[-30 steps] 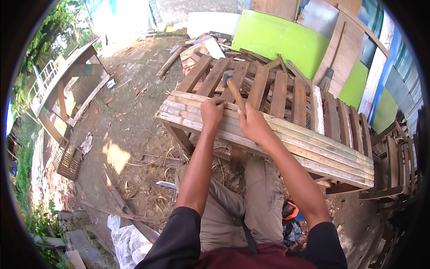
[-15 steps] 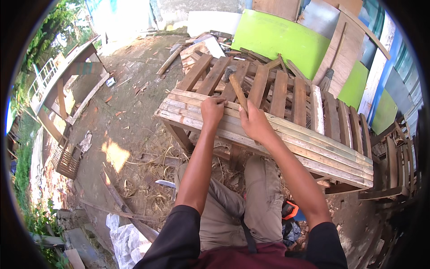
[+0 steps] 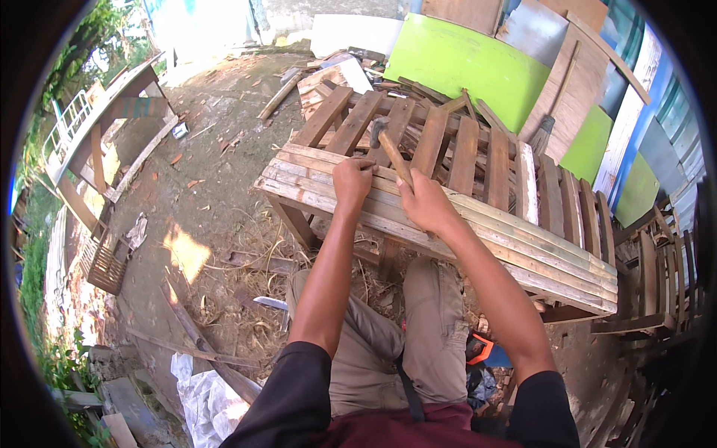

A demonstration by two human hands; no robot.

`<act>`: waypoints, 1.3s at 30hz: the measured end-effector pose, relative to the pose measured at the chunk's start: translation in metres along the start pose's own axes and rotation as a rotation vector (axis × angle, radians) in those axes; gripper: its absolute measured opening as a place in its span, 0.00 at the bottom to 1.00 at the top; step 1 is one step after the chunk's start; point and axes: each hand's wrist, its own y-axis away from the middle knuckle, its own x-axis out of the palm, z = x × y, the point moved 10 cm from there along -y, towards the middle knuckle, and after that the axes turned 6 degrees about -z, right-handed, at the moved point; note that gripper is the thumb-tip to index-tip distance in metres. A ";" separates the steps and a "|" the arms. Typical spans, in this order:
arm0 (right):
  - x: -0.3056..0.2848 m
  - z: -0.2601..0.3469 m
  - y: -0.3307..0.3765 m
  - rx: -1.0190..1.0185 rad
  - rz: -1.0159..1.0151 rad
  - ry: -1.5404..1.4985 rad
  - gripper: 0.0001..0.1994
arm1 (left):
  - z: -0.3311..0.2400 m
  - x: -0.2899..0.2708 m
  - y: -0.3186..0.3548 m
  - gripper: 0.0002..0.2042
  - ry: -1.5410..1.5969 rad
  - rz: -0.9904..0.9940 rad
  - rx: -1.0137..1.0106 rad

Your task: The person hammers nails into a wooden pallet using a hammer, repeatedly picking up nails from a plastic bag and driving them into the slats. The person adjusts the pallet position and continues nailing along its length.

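Note:
A wooden slatted bench (image 3: 461, 160) stands across in front of me, with light wooden strips (image 3: 515, 231) lying side by side along its near edge. My left hand (image 3: 352, 184) rests on these strips toward their left end. Its thumb and fingers are pinched together, and whatever they hold is too small or hidden to make out. My right hand (image 3: 428, 201) is wrapped round the wooden handle of a hammer (image 3: 395, 155), over the strips. The hammer's dark head points away from me, just beyond and to the right of my left hand.
Scrap wood (image 3: 328, 93) and a green panel (image 3: 470, 71) are behind the bench. At the left stand a table-like wooden frame (image 3: 97, 149) and a plastic basket (image 3: 104, 265). A knife-like blade (image 3: 270, 302) lies by my leg, near wood shavings. An orange-and-black tool (image 3: 480, 349) lies to my right.
The hammer head has dipped slightly toward the bench. My left hand keeps its pinch on the strips, and the whole view has shifted a little.

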 end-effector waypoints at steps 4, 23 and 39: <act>-0.006 0.005 -0.001 0.009 0.008 -0.011 0.18 | 0.001 0.001 -0.001 0.12 0.008 -0.018 0.017; -0.011 0.018 -0.005 0.043 -0.018 0.004 0.18 | 0.005 0.000 -0.004 0.10 0.013 -0.034 0.020; 0.000 0.003 -0.008 -0.002 -0.043 -0.005 0.20 | 0.001 -0.001 0.001 0.10 0.051 -0.072 0.025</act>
